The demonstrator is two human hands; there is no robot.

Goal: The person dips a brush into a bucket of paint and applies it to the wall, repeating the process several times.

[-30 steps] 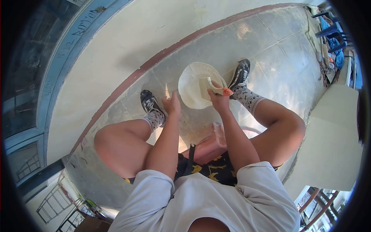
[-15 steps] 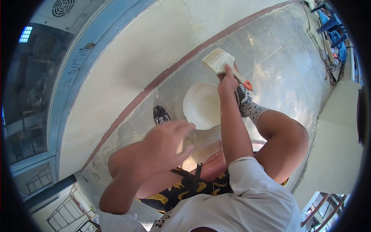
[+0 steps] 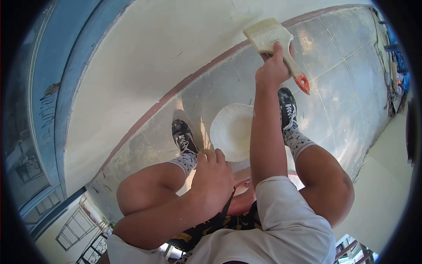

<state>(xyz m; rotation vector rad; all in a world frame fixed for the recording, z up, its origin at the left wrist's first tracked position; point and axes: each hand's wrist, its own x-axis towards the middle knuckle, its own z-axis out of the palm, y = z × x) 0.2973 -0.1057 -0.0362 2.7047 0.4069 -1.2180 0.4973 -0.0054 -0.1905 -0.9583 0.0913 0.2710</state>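
Note:
My right hand grips a wide paintbrush by its pale handle, which has a red end with a hole. Its broad, whitish bristles overlap the lower wall in view. Below my right forearm, a round white bucket with pale liquid inside stands on the floor between my shoes. My left hand is over my lap, near the bucket's lower side. Its fingers are curled together and the tips are hidden, so whether anything is in them cannot be seen.
A cream wall with a reddish-brown base strip runs along the left. Blue window framing borders it. The grey tiled floor is stained. Assorted clutter with blue items lies at the far right. Under me is a pink seat.
My right hand has carried the paintbrush up and right, away from the bucket and towards the wall. My left hand has lowered slightly and moved right, its spread fingers now curled.

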